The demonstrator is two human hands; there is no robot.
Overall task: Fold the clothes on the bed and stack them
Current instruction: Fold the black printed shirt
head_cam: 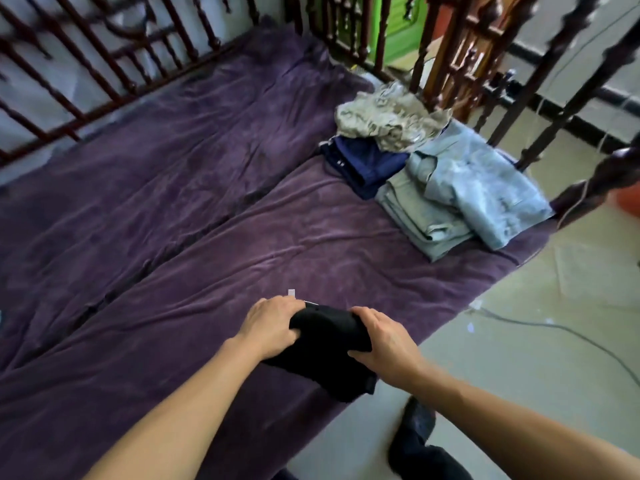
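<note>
Gripping a folded black garment from both sides, the left hand and right hand curl their fingers round its ends. The garment sits at 6 o'clock, on the near edge of the purple bed cover, with its lower corner hanging past that edge. Toward 2 o'clock lies the pile: a light blue garment overlaps a folded grey-green piece. A navy garment sits just beside them at 1 o'clock, with a crumpled beige garment partly on top. A dark wooden railing runs from 10 to 12 o'clock. A cable trails on the floor at 4 o'clock.
</note>
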